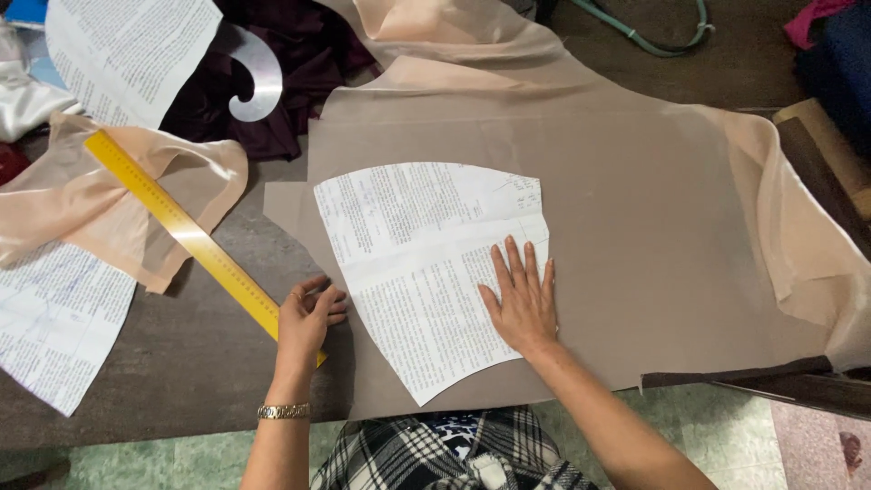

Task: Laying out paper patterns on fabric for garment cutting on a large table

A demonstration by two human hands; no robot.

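Dark worktable spread with taupe fabric, paper pattern piece lying at its left part. Right hand flat on the pattern, fingers slightly spread. Left hand, fingers curled together, grips the yellow ruler at the fabric's left edge.

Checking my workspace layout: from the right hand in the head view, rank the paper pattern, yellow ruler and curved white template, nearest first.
1. Paper pattern: directly under the right hand.
2. Yellow ruler: to the left, its near end by the left hand.
3. Curved white template: far upper left, on dark fabric.
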